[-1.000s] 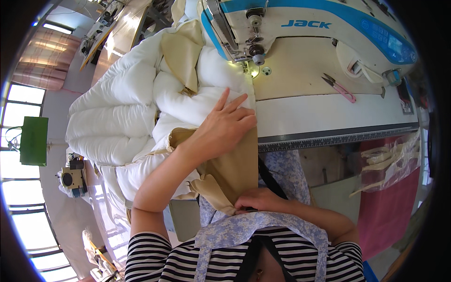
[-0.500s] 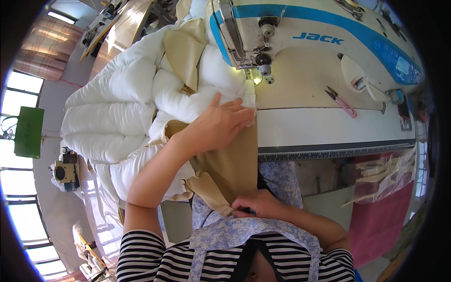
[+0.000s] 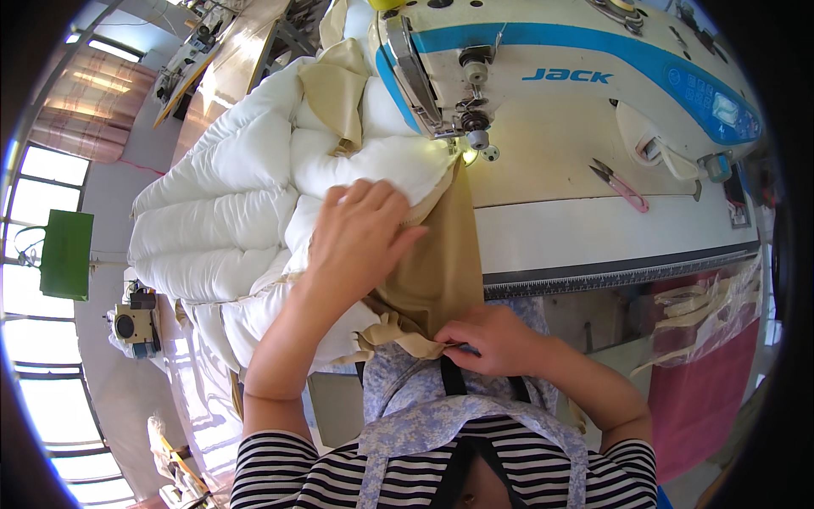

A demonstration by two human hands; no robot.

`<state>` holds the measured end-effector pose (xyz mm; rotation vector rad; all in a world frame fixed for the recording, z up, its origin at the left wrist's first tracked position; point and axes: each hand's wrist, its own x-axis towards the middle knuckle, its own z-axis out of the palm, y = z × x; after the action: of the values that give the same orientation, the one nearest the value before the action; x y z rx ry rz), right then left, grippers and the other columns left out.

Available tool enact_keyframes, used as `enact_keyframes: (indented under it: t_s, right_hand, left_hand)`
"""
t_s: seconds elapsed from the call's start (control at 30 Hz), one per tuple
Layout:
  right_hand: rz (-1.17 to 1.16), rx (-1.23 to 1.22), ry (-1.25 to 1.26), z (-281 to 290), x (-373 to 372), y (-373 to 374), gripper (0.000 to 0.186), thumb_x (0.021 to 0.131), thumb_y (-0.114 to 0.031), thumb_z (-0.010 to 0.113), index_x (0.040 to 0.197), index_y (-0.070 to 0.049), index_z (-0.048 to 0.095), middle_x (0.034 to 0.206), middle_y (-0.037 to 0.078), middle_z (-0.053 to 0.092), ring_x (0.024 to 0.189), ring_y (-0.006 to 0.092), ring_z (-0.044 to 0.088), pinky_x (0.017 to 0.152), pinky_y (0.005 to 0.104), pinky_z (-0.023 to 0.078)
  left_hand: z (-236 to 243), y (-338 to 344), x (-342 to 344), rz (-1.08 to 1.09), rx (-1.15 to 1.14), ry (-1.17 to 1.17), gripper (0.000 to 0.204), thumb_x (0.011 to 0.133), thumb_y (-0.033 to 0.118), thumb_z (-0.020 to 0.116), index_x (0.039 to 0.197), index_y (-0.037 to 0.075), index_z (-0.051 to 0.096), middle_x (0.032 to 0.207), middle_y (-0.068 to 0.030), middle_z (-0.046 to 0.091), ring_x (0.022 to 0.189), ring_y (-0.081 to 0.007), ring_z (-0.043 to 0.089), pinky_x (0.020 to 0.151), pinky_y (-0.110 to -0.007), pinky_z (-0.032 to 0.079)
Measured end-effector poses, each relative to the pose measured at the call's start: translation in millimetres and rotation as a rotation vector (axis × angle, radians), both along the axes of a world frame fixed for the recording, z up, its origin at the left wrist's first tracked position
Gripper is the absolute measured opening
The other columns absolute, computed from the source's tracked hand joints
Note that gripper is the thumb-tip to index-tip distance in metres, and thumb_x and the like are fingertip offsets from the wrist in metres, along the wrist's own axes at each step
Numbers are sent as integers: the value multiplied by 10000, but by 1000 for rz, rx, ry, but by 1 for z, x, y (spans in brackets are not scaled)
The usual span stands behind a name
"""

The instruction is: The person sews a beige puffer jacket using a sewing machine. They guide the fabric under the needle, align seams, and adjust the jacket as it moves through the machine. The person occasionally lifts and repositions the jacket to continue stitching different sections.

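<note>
A puffy white padded piece (image 3: 233, 199), stitched in channels and joined to smooth tan fabric (image 3: 437, 254), spreads left of the sewing machine (image 3: 543, 76). Its edge runs up under the lit needle area (image 3: 465, 153). My left hand (image 3: 360, 242) lies over the padding and the near fabric with fingers apart, palm down, gripping nothing visible; its fingertips are slightly blurred. Close to my body, my right hand (image 3: 487, 339) pinches the lower edge of the tan fabric between thumb and fingers. A tan flap (image 3: 335, 93) rests on top of the padding.
Pink-handled thread snips (image 3: 621, 187) lie on the machine bed, right of the needle. A dark ruler strip (image 3: 619, 270) lines the table's front edge. Clear plastic with pale strips (image 3: 699, 314) hangs at the right. At the left are a green box (image 3: 66, 254) and another machine (image 3: 134, 325).
My left hand has drawn back from the edge near the needle, leftward and toward me. My right hand has risen slightly with the fabric edge, and the tan fabric now slants beneath the needle area.
</note>
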<state>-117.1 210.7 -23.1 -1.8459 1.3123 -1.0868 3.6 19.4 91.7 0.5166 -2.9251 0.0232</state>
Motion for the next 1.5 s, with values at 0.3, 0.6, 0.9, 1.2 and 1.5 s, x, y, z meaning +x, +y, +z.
enact_keyframes:
  t_s: [0.3, 0.6, 0.9, 1.2, 1.5]
  right_hand:
    - [115, -105, 103, -24, 36, 5, 120, 838, -196, 665, 926, -116, 687, 761, 72, 669, 800, 277, 661, 742, 396, 529]
    - [48, -208, 66, -11, 33, 17, 137, 798, -171, 695, 919, -110, 714, 807, 32, 692, 818, 235, 673, 762, 341, 539]
    - [-450, -322, -153, 44, -16, -60, 303, 955, -244, 627, 1167, -28, 637, 1166, 175, 662, 1081, 340, 630, 934, 418, 502]
    - [20, -96, -261, 11, -13, -112, 280, 922, -90, 555, 1175, -33, 658, 1196, 169, 647, 1126, 336, 599, 984, 393, 470]
    - [-146, -499, 541, -22, -2, 16, 175, 781, -114, 686, 950, -72, 686, 944, 52, 674, 1109, 238, 607, 1147, 452, 380]
  left_hand:
    - [10, 48, 9, -100, 81, 180, 162, 827, 149, 759, 928, 50, 680, 759, -71, 604, 677, -255, 592, 639, -343, 460]
    - [-45, 55, 1, -299, -31, 64, 142, 743, 68, 699, 866, 72, 628, 1120, -78, 617, 1166, -317, 597, 1003, -464, 488]
    - [-72, 71, 17, -148, 120, 11, 297, 786, 77, 641, 1080, 47, 663, 1218, -152, 604, 1238, -373, 533, 1018, -471, 478]
    - [-91, 68, 27, -46, 200, 124, 324, 825, 119, 704, 1123, 17, 631, 1174, -149, 617, 1068, -336, 597, 849, -435, 532]
    - [-70, 48, 15, -57, 403, 210, 308, 820, -51, 649, 1121, 5, 680, 1277, -98, 632, 1094, -317, 611, 921, -407, 524]
